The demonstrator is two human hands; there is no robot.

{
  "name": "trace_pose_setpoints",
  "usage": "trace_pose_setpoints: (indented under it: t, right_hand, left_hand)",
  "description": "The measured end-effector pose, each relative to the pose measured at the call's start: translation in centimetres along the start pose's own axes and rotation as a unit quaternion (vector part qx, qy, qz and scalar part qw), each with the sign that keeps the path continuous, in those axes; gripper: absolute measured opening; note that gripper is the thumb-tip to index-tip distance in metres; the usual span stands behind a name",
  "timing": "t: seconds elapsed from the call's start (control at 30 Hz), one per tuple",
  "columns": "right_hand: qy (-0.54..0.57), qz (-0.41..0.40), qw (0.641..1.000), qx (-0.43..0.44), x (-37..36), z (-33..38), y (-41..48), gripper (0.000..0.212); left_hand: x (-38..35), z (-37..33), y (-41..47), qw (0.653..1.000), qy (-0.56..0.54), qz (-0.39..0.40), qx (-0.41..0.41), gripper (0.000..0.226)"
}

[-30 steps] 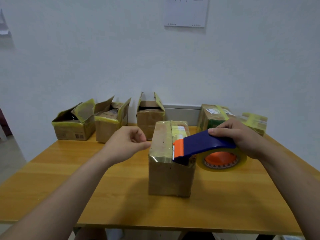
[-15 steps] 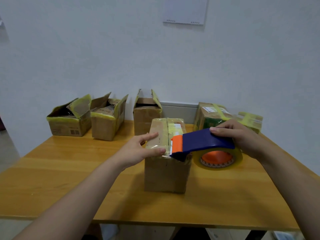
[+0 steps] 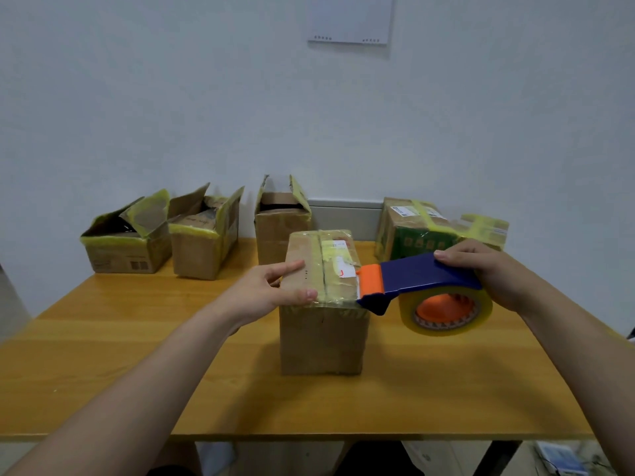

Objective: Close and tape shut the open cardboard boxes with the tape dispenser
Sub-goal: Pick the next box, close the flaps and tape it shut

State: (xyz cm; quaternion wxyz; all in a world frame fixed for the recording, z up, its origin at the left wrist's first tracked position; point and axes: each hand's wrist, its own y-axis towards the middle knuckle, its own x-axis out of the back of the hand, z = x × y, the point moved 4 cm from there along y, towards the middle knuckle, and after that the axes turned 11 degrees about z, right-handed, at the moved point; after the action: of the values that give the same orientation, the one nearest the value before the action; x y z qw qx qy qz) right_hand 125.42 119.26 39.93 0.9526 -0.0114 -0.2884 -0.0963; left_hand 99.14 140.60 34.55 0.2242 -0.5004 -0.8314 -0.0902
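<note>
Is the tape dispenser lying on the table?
No, the right hand holds the tape dispenser against the top edge of the front box, off the table.

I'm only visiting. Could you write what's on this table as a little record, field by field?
front box: closed, tape along its top seam, stands mid-table
left hand: thumb and forefinger rest on the front box's top left edge
right hand: grips the tape dispenser
dispenser nose: orange, at the front box's top right edge
open boxes: three by the wall, flaps up
taped boxes: back right, closed
table: wooden
</note>
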Motion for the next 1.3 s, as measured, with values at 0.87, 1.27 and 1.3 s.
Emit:
trace_pose_setpoints:
  t: [0.87,1.27,1.3]
  right_hand:
    - [-0.027,0.024,0.999,0.031,1.2,0.2,0.0,0.093]
    - [-0.05,0.008,0.998,0.032,0.7,-0.1,0.0,0.085]
    - [-0.048,0.01,0.998,0.032,0.7,0.0,0.0,0.085]
  left_hand:
    - [-1.2,-1.2,2.6,0.988,0.129,-0.063,0.057,0.111]
    - [-0.4,-3.4,3.6,0.934,0.337,-0.044,0.113,0.149]
    - [-0.6,-3.7,3.8,0.929,0.348,-0.047,0.115,0.153]
